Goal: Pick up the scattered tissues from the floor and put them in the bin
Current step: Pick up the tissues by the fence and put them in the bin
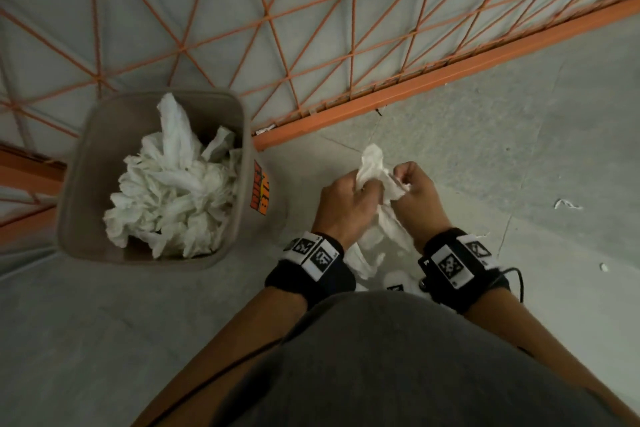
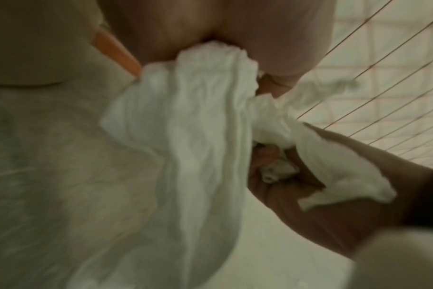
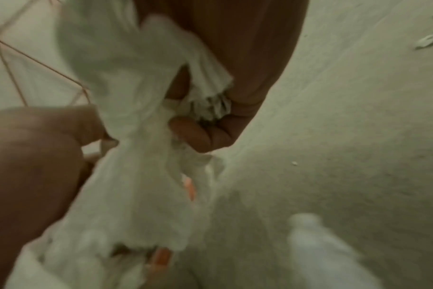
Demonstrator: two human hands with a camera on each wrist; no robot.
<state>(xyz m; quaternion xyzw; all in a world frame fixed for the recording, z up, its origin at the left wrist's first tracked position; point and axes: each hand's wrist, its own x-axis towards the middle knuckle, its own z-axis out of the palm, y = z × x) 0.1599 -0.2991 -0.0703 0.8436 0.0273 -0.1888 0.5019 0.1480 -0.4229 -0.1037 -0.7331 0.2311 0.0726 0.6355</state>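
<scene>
Both hands hold a bunch of white tissues above the grey floor, to the right of the bin. My left hand grips the bunch from the left, fingers curled round it. My right hand pinches it from the right. Loose ends of tissue hang down between my wrists. In the left wrist view the tissue drapes downward from my left hand, and my right hand clutches a fold. In the right wrist view my right hand curls round crumpled tissue. The grey bin stands at the left, filled with several crumpled tissues.
An orange metal grid fence with an orange base bar runs behind the bin and hands. Small tissue scraps lie on the concrete floor at the right. My grey-clad body fills the bottom of the head view.
</scene>
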